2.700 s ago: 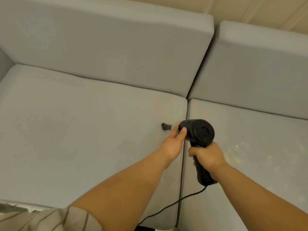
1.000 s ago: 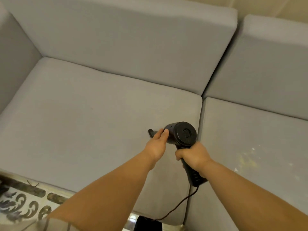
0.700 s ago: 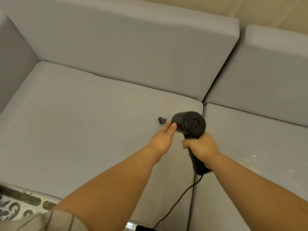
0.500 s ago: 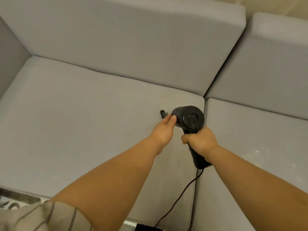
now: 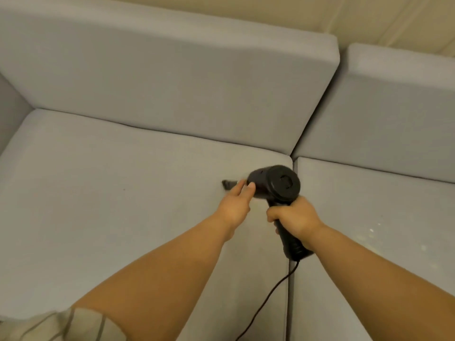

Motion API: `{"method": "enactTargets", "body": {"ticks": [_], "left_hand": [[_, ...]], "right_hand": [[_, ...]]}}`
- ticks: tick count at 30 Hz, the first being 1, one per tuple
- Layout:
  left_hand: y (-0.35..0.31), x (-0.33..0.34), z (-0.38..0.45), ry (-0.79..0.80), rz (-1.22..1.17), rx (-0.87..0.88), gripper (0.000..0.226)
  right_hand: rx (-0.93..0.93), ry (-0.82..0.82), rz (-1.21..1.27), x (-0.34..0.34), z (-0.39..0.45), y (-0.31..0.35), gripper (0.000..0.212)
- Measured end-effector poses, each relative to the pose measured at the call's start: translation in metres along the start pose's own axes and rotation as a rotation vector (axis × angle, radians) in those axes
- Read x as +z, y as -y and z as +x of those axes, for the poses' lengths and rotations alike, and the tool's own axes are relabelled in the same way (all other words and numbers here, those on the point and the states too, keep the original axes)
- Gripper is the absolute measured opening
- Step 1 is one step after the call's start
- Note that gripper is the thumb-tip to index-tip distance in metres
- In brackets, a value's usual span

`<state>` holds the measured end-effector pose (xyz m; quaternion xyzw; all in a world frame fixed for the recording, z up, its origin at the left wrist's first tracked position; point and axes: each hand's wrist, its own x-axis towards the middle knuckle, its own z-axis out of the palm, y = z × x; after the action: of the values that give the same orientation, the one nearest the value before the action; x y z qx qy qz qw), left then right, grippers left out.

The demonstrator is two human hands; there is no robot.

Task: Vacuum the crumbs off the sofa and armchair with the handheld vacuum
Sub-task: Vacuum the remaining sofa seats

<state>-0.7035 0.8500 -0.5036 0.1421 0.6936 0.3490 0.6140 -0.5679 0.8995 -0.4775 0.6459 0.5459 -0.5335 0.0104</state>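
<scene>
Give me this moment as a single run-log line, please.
right hand: grips handheld vacuum handle | left hand: steadies barrel | nozzle: on left seat cushion | crumbs: right cushion

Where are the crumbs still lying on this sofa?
In the head view, the crumbs lie scattered on the right seat cushion, near the picture's right edge, to the right of the right hand gripping the handheld vacuum.
</scene>
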Motion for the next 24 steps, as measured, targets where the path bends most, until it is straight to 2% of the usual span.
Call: {"method": "enactTargets", "body": {"ticks": [4,11,16,24], "left_hand": [[-0.018,-0.001,0.027,0.036,0.012,0.061,0.053],[0.014,-0.031,0.040,-0.077,-0.010,-0.013,0.055],[0.024,-0.034,0.019,-0.079,-0.016,-0.072,0.059],[-0.023,-0.021,0.017,0.022,-0.079,0.061,0.050]], "right_hand": [[-0.046,-0.072,0.020,0.001,0.032,0.016,0.017],[-0.008,0.046,-0.076,0.040,0.024,0.012,0.020],[0.054,0.119,-0.094,0.034,0.007,0.013,0.021],[-0.037,-0.030,-0.098,0.011,0.028,0.038,0.020]]}}
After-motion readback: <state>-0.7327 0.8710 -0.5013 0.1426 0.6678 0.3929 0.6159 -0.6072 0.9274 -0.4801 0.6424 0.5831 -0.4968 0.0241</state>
